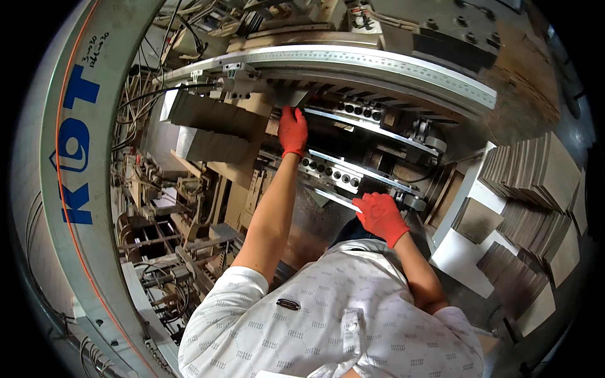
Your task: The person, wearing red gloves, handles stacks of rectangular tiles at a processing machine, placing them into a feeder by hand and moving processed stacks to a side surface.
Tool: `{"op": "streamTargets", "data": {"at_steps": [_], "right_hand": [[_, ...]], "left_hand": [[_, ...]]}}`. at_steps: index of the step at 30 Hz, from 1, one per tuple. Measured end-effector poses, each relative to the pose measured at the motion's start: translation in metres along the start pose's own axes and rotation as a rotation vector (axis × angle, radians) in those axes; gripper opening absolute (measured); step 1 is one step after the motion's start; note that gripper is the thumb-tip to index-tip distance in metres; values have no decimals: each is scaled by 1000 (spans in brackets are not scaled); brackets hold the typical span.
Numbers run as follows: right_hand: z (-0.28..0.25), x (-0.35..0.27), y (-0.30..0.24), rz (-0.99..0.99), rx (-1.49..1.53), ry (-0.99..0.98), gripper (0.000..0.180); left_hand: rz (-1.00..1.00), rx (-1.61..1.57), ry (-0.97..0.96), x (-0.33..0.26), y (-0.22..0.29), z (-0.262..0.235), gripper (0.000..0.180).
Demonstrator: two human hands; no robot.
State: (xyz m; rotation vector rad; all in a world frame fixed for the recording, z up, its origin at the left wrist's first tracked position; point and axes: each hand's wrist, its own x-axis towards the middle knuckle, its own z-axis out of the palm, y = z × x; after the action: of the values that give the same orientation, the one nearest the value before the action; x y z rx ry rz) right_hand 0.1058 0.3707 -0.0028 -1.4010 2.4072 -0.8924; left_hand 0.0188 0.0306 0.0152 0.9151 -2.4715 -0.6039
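My left hand (pixel 293 132), in a red glove, reaches forward over the machine bed. Its fingers are closed at the near edge of a small grey panel (pixel 291 96), whose far part lies in shadow under the long beam. Closer to my body, my right hand (pixel 382 218), also red-gloved, is curled at the right end of a pale narrow strip (pixel 334 199). What lies under its fingers is hidden. Between the hands run two metal rails (pixel 372 126) with rows of black round fittings (pixel 328 171).
A long silver beam (pixel 378 66) crosses beyond my hands. Stacked boards stand left (pixel 214 120) and several more stacks right (pixel 529 170), beside a white surface (pixel 460 261). A large grey machine frame (pixel 82 157) with an orange cable rises at far left. Machine parts and cables (pixel 164 220) crowd the left.
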Motion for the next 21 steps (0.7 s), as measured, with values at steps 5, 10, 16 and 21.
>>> {"op": "streamTargets", "data": {"at_steps": [5,10,16,21], "right_hand": [[-2,0,3,-11,57,11,33],[-19,7,-7,6,11,-66,36],[-22,11,-8,-26,39,-8,35],[-23,10,-11,-46,27,6,35]], "left_hand": [[-5,13,6,-1,1,0,28],[-58,-26,-10,-3,7,-5,27],[-85,-84,-15,0,4,-7,26],[-117,-143,-72,-2,10,-17,28]]}}
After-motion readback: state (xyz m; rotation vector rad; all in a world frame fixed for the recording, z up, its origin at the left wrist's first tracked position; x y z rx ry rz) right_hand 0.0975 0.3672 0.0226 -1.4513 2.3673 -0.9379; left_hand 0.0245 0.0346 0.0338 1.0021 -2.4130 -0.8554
